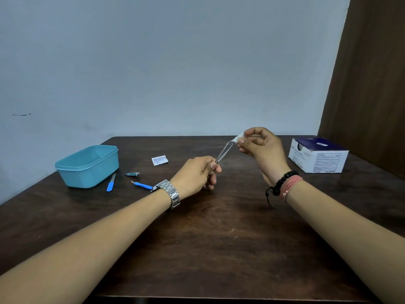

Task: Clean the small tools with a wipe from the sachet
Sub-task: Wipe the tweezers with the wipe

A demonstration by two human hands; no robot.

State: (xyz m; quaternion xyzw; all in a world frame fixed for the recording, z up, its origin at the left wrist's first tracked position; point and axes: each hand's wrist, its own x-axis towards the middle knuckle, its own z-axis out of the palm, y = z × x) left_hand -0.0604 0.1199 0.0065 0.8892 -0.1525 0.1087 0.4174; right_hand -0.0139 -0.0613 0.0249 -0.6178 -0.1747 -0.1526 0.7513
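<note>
I saw the left hand gripping the tweezers, tips toward one o'clock, where the right hand pinched the wipe around them.

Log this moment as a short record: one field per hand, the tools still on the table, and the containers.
left hand: grips the tweezers by the lower end
right hand: fingers pinch the white wipe around the tweezers' tip
tools on table: nail clipper, blue-handled file, blue-handled pusher
sachet: lying flat past the clipper
containers: teal tub at left, white and navy box at right
</note>
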